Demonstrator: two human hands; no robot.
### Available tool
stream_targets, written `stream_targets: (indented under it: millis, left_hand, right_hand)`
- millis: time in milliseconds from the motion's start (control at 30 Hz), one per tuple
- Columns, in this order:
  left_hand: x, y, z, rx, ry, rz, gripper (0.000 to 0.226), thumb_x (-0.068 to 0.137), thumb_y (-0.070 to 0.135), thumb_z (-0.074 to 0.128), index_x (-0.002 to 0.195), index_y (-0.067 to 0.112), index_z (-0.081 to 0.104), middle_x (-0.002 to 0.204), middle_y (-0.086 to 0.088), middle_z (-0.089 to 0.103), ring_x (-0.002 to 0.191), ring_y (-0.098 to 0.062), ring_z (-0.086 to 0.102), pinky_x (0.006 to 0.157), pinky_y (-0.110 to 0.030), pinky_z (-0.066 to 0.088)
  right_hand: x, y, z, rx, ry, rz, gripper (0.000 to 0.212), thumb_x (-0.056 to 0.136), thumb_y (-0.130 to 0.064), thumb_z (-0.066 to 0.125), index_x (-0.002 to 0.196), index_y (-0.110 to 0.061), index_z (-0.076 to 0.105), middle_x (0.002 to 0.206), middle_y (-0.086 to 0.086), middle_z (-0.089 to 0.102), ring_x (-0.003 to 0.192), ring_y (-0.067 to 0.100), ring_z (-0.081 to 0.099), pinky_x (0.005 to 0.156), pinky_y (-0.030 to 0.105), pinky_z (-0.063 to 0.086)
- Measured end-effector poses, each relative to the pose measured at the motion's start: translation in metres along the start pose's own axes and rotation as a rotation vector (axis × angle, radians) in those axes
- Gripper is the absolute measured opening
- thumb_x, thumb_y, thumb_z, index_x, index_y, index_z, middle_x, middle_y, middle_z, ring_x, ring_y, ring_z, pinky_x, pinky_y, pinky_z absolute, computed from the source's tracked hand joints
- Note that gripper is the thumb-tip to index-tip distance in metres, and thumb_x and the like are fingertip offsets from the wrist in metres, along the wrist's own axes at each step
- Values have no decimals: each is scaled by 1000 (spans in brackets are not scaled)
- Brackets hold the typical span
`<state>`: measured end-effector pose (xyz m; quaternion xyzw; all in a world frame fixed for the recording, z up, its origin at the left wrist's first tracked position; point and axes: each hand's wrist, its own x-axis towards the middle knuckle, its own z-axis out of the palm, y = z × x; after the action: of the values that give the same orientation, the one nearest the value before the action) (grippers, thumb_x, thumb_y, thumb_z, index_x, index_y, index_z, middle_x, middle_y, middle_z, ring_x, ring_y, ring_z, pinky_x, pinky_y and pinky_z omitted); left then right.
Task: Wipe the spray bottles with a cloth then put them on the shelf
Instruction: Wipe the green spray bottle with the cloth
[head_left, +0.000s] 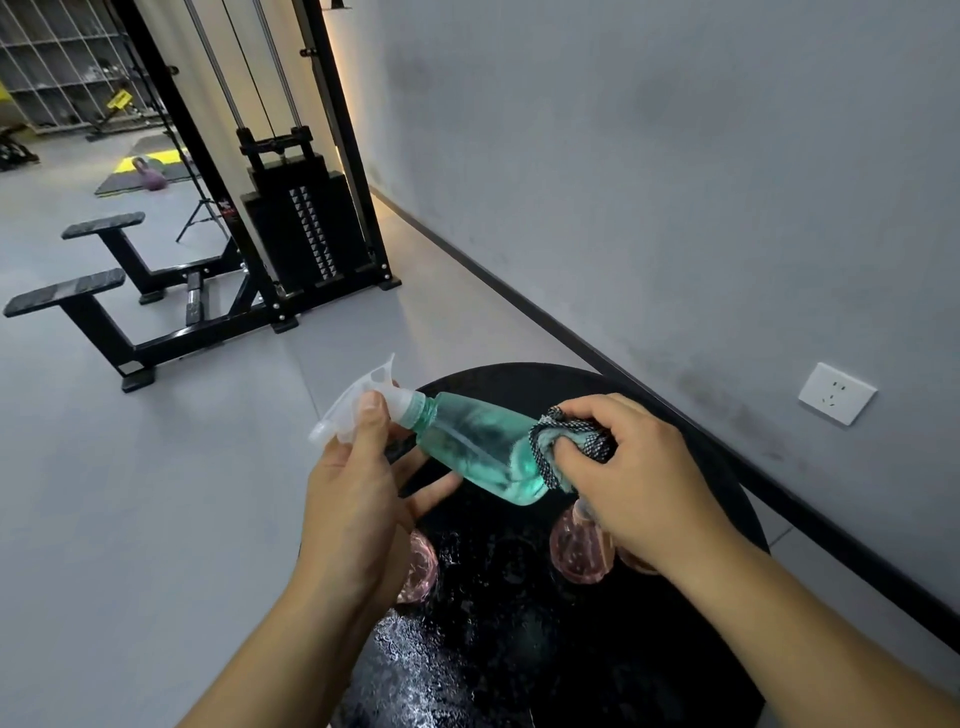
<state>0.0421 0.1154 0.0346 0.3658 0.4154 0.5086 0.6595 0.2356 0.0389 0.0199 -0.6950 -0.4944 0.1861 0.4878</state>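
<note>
Gym corner, round black table (701, 483), one teal spray bottle (475, 449) gripped at its nozzle by left hand (353, 499), right hand (639, 478) pinching one cloth (563, 447) against it, two pink bottles (576, 551) near the table's middle.

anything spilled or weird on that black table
Yes: the round black table is speckled with water droplets, thickest near its front edge. The pink bottles stand in the wet patch. Nothing looks damaged.
</note>
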Motion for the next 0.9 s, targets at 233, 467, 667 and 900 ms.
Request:
stream_targets:
  millis: [233, 467, 667, 900]
  left_hand:
    - [-4, -7, 1, 20, -71, -8, 34, 108, 42, 53, 122, 16, 71, 113, -3, 80, 108, -29, 76, 70, -41, 65]
    - [-5, -5, 1, 99, -187, 37, 34, 105, 39, 53, 125, 18, 71, 122, -4, 78, 114, -26, 75, 80, -45, 66]
    - [-11, -7, 2, 194, -296, 38, 34, 108, 35, 48, 122, 14, 72, 120, -6, 79, 112, -23, 76, 88, -49, 65]
    - [-11, -5, 2, 206, -316, 60, 33, 109, 33, 47, 121, 14, 71, 120, -6, 79, 112, -22, 76, 85, -47, 65]
  right_hand:
    - [-5, -14, 2, -25, -40, -94, 23, 93, -19, 71, 110, -34, 73, 106, -24, 66, 100, -6, 64, 81, 9, 49]
    - [-1, -13, -3, -2, -46, -27, 26, 94, -24, 71, 117, -34, 72, 107, -24, 67, 82, -7, 65, 72, 6, 44]
    - [0, -21, 1, 22, -55, -63, 26, 94, -24, 72, 120, -31, 72, 107, -21, 70, 90, -15, 62, 76, 3, 44]
    - [0, -17, -9, 12, -65, 8, 26, 94, -28, 71, 119, -35, 70, 96, -18, 72, 56, -9, 58, 59, 6, 42]
